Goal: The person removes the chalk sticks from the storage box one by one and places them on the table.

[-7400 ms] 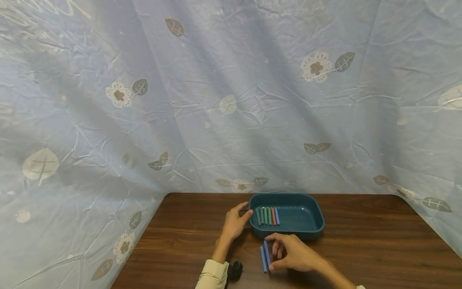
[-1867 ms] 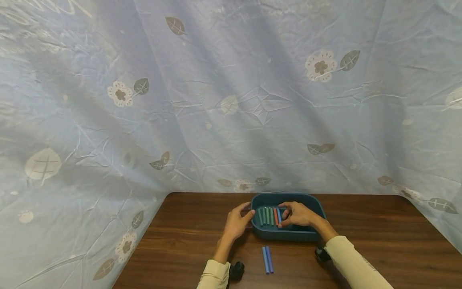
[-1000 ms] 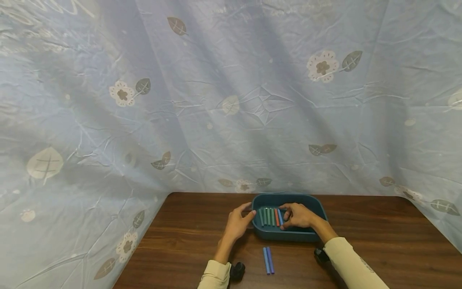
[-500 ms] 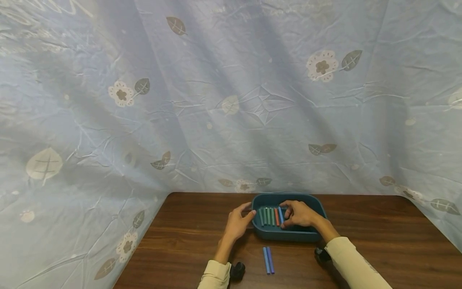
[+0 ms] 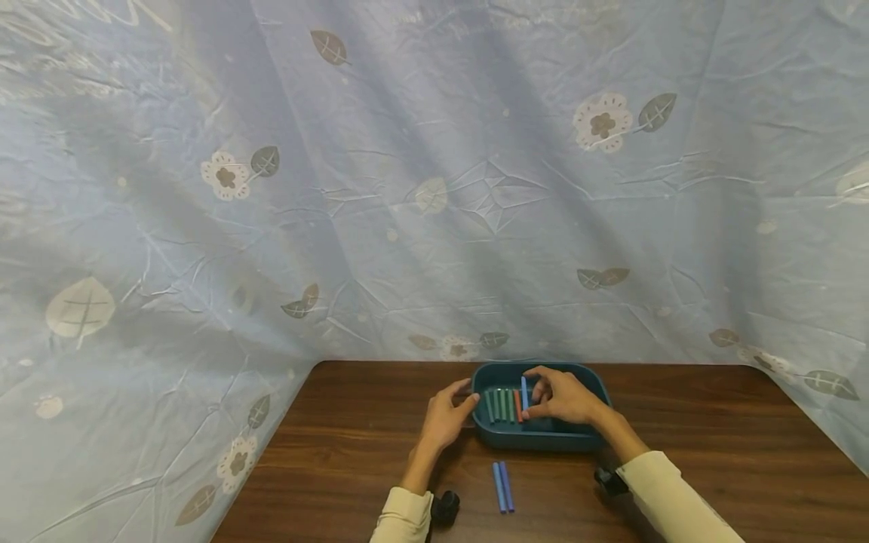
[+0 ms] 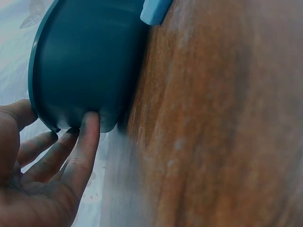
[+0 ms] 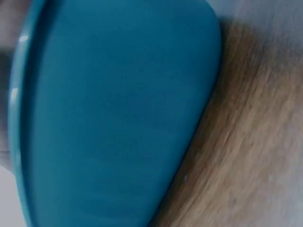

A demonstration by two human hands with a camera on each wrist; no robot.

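My left hand [image 5: 443,422] rests at the left end of the dark teal tray [image 5: 543,440]; in the left wrist view the hand's [image 6: 47,175] nearly straight fingers touch the outer wall and rim of the tray [image 6: 85,61]. Over the tray, my right hand [image 5: 566,397] pinches a light blue stick [image 5: 525,394] between thumb and forefinger, one finger at each end. Left of it lie a red-orange stick [image 5: 518,407] and several green sticks [image 5: 503,406], side by side. In the right wrist view only the tray's outer wall [image 7: 113,113] shows; the hand is hidden.
Two sticks lie side by side on the brown wooden table in front of the tray, one light blue [image 5: 498,489] and one violet-blue [image 5: 507,488]. A pale blue curtain [image 5: 407,188] with leaves and flowers hangs behind. Black devices [image 5: 445,510] are at both wrists.
Since the earliest frame, my right hand has let go of the violet-blue stick on the table and moved to the tray. Over the last half second it has raised the light blue stick there.
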